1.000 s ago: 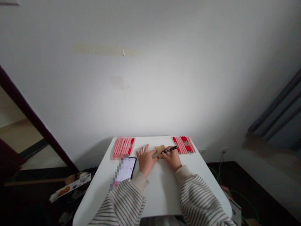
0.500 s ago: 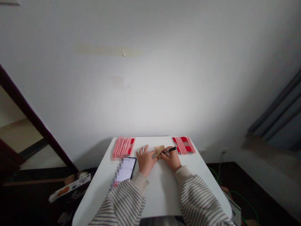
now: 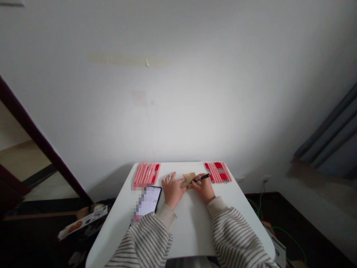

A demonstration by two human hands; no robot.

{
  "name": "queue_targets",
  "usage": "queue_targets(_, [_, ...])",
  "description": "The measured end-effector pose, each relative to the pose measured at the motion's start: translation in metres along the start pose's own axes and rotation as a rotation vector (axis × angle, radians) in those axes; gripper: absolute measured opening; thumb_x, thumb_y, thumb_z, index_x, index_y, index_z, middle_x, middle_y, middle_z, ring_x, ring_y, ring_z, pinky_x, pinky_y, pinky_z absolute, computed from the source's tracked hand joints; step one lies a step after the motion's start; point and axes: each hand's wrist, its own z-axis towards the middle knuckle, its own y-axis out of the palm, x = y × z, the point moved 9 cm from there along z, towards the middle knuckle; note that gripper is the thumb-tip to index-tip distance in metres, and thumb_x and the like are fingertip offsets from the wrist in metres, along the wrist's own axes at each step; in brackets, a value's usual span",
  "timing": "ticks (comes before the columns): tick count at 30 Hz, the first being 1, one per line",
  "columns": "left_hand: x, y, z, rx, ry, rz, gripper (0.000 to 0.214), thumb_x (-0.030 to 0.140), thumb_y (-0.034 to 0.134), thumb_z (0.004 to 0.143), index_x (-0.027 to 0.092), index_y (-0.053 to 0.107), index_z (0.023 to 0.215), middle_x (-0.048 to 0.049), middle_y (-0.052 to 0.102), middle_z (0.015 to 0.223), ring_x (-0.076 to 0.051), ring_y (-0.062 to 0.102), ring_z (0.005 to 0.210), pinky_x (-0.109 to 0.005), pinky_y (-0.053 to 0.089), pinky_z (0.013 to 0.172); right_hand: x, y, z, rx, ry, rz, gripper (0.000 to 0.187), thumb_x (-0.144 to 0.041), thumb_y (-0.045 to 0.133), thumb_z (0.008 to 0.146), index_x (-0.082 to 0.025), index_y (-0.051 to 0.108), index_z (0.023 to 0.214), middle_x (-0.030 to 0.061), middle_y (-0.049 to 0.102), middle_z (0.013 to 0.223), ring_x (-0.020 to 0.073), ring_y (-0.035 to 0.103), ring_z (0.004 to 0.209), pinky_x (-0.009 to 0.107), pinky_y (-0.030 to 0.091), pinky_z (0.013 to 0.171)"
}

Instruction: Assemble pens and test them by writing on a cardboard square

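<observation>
A small tan slip of paper point(image 3: 189, 176) lies on the white table point(image 3: 192, 227) between my hands. My left hand point(image 3: 173, 191) rests on the table with its fingers spread, thumb and forefinger at the paper's left edge. Held in my right hand point(image 3: 205, 191) is a black pen point(image 3: 202, 178), slanting down with its tip at the paper. To the left of my left hand lies a smartphone point(image 3: 150, 201) with a lit screen, partly blurred out by pixelation.
Pink and red pens point(image 3: 145, 174) lie side by side at the table's back left. Another row of pink and red pens point(image 3: 219, 172) sits at the back right. Behind the table rises a white wall point(image 3: 178, 111). Green cables point(image 3: 258, 208) trail on the floor to the right.
The number on the phone screen differs. Both hands, the pen and the paper stay in nearly the same place.
</observation>
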Motion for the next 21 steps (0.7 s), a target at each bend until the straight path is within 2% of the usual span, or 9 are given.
queue_targets(21, [-0.0008, 0.0005, -0.0001, 0.024, 0.008, 0.017, 0.034, 0.049, 0.064, 0.073, 0.046, 0.065, 0.108, 0.0007, 0.044, 0.142, -0.031, 0.036, 0.128, -0.056, 0.023, 0.107, 0.0049, -0.0037, 0.0009, 0.035, 0.007, -0.056, 0.008, -0.026, 0.062, 0.071, -0.019, 0.064, 0.075, 0.0058, 0.063, 0.076, 0.0202, 0.057, 0.076, 0.035, 0.046, 0.074])
